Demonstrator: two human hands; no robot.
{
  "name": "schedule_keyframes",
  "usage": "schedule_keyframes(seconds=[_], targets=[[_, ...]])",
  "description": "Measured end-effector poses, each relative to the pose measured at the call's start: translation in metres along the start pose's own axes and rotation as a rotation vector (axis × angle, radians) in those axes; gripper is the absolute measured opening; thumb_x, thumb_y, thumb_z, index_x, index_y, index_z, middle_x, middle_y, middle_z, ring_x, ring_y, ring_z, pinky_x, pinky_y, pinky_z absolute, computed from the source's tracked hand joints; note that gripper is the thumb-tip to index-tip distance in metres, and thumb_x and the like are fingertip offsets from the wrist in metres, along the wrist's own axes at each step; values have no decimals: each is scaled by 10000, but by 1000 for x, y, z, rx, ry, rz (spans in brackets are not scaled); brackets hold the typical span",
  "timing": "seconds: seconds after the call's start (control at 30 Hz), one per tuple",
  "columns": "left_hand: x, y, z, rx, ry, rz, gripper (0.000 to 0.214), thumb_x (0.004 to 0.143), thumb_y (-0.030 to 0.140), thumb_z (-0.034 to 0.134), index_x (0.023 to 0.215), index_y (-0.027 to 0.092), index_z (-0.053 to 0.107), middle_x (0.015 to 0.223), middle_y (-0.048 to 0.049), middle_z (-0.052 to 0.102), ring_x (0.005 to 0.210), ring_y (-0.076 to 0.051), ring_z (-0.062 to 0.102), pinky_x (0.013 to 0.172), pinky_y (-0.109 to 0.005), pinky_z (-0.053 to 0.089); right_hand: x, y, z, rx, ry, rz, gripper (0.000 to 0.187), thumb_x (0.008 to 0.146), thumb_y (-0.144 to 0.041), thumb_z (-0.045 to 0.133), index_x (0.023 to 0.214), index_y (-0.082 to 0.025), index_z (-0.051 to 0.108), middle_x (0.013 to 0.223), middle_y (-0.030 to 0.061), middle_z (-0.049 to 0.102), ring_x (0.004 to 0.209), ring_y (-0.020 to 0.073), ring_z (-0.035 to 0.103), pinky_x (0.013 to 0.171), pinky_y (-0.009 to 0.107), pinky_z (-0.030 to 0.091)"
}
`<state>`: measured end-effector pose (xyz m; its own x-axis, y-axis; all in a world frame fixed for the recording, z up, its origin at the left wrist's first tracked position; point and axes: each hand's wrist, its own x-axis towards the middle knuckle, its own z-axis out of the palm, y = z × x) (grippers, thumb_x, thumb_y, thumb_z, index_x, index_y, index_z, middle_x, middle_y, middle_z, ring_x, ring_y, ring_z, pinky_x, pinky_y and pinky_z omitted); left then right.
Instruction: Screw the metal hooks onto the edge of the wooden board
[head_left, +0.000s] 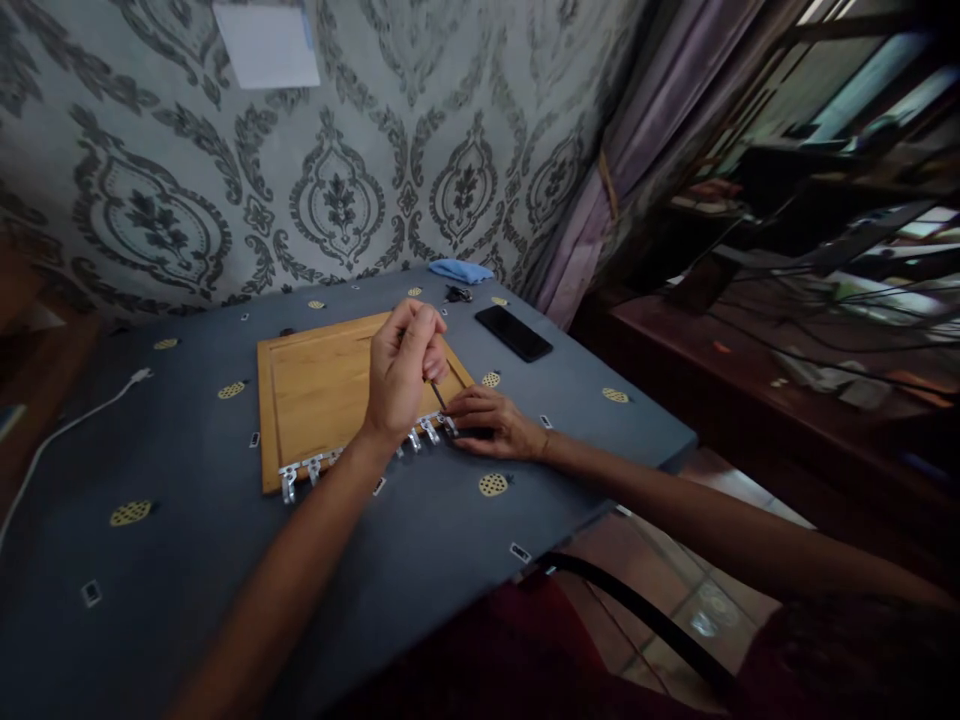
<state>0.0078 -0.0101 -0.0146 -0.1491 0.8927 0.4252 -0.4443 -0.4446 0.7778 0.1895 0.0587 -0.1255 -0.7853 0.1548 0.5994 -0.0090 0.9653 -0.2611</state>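
left hand (409, 360) curls fingers tight round thin-shafted tool (439, 397), likely screwdriver, slanting down to right end of hook strip (315, 463). right hand (504, 425) nearer that end, fingers gathered by board's corner; cannot tell whether pinching. strip lies below left fist, long axis left to right along near edge of wooden board (322, 370): shiny silvery metal, curved hooks. board yellow-brown, bordered, flat on tabletop (202, 430). phone (514, 333) beyond, rightward.
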Motion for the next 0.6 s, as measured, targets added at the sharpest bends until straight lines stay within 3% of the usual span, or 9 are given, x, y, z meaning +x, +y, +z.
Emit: schedule_keyframes(seconds=[0.4,0.6], targets=[[-3,-3,-2,89,-25,45,340,828,458,710,728,196,517,495,105,338,419,-43,302,429,-177,315,-4,0,-1,-27,-25,-21,234,959,-349,649,1061,-160,743,1104,130,760,1014,228,680,876,413,586],[-5,-15,-2,161,-18,23,350,834,481,691,731,202,504,495,105,332,417,-46,298,422,-178,310,-4,0,-2,-6,-34,-23,250,962,-349,651,1095,-157,742,1124,132,752,1038,240,664,887,440,575]])
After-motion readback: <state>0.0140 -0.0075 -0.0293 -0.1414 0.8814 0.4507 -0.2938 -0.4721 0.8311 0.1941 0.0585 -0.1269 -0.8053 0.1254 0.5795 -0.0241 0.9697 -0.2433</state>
